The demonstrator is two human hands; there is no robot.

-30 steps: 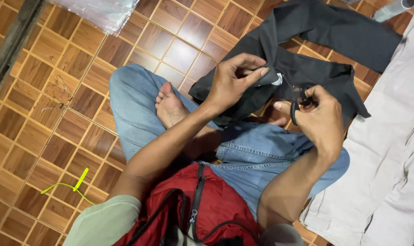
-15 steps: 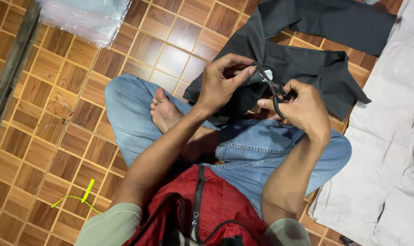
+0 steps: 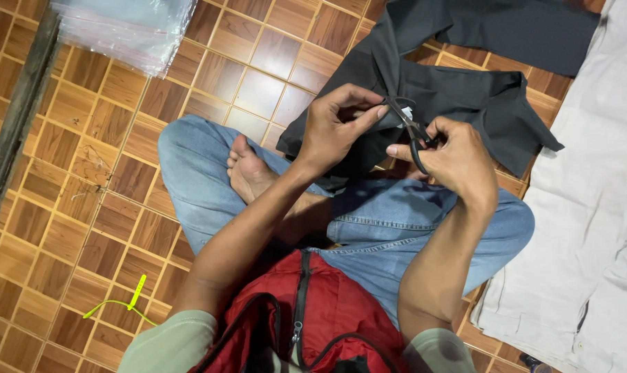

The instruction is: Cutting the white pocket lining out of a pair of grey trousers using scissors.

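Left hand pinches black garment edge; right hand grips scissors, blades at that fold. Garment over knee, open parquet floor left of it

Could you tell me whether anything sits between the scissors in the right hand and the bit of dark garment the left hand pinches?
Nothing visible: the scissors in the right hand point straight at the dark garment pinched by the left hand.

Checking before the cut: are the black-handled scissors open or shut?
Open: the black-handled scissors show two blades parted at the black garment.
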